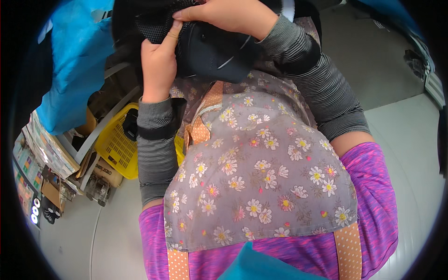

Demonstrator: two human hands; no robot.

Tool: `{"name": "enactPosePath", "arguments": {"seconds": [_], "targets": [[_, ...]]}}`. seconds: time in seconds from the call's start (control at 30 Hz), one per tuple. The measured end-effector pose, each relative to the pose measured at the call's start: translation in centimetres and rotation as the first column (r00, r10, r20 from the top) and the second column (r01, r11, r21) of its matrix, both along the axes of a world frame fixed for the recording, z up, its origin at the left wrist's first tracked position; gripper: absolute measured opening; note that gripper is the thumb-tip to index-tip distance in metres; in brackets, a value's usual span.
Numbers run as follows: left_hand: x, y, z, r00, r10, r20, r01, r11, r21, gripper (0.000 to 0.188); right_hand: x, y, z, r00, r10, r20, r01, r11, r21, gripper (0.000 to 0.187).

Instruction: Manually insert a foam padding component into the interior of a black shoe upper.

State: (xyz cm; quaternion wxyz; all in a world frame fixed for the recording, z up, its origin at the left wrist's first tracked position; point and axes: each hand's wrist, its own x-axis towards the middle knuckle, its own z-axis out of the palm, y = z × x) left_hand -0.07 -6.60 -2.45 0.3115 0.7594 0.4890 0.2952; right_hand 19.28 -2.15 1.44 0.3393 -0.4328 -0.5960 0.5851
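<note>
Across my lap, at the top of the head view, lies a black sewn fabric piece [212,53] with a mesh section and a smoother panel crossed by pale lines. My left hand [159,67] grips its mesh part from below, with the thumb pointing up and the fingers mostly hidden behind the cloth. From the upper right my right hand [231,15] reaches in, its thumb pressed on the same spot close to the left thumb tip. Both hands are closed on the cloth. The far end of the piece runs out of the picture, so its full shape cannot be seen.
On the left, a yellow plastic basket [116,140] holding a dark item stands on the floor beside a grey metal bar. Blue sheeting [74,65] hangs above it. Stacked papers or packages [49,142] lie farther left. A flowered apron [261,172] covers my lap.
</note>
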Motion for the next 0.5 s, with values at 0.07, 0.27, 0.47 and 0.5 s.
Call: {"name": "enactPosePath", "arguments": {"seconds": [0.07,0.27,0.47,0.5], "targets": [[0.6,-0.3,0.5,0.988,0.002,-0.153,0.013,0.995,0.099,0.054,-0.1,-0.3,-0.5,0.999,-0.022,-0.029,0.022,1.0,0.006,0.022],[0.2,-0.6,0.0,0.988,0.023,-0.15,0.005,0.983,0.183,0.056,-0.5,-0.7,-0.1,0.998,-0.052,-0.047,0.056,0.995,0.078,0.021],[-0.2,-0.2,-0.6,0.991,0.02,-0.132,0.009,0.977,0.213,0.055,-1.1,-1.0,0.5,0.993,-0.114,-0.024,0.117,0.974,0.195,0.019],[-0.2,-0.1,-0.9,0.998,0.018,-0.068,-0.004,0.98,0.199,0.057,-1.1,-1.0,0.4,0.993,-0.113,-0.024,0.115,0.976,0.186,0.019]]}}
